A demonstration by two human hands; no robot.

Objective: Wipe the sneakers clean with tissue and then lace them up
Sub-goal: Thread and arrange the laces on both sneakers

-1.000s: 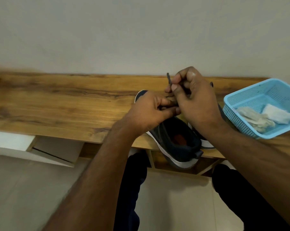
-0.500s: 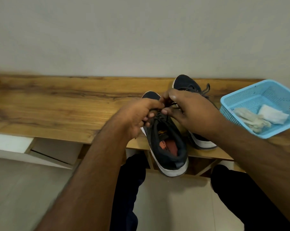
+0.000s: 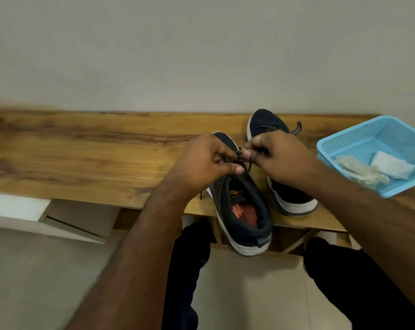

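Nearest you, below your fingers, the near sneaker (image 3: 243,210) hangs its heel over the edge of the wooden bench (image 3: 82,158), with its opening facing you and its toe running up under your hands. Your left hand (image 3: 201,163) has its fingers curled and pinched on the dark lace (image 3: 240,155), and your right hand (image 3: 273,156) pinches the same lace from the other side, fingertips almost meeting above the tongue. From the way the strands gather, you seem to be tying or tightening; keep both pinches close to the eyelets, pull evenly outward so neither side slackens, and steady the shoe, since the overhanging heel could tip it off the bench. Just beyond your right knuckles stands the far sneaker (image 3: 268,122), apparently already laced, with a lace end curling beside it. Out to the right of your right hand sits the blue basket (image 3: 344,139), holding a crumpled used tissue (image 3: 359,169) and a cleaner folded tissue (image 3: 390,164) touching it.
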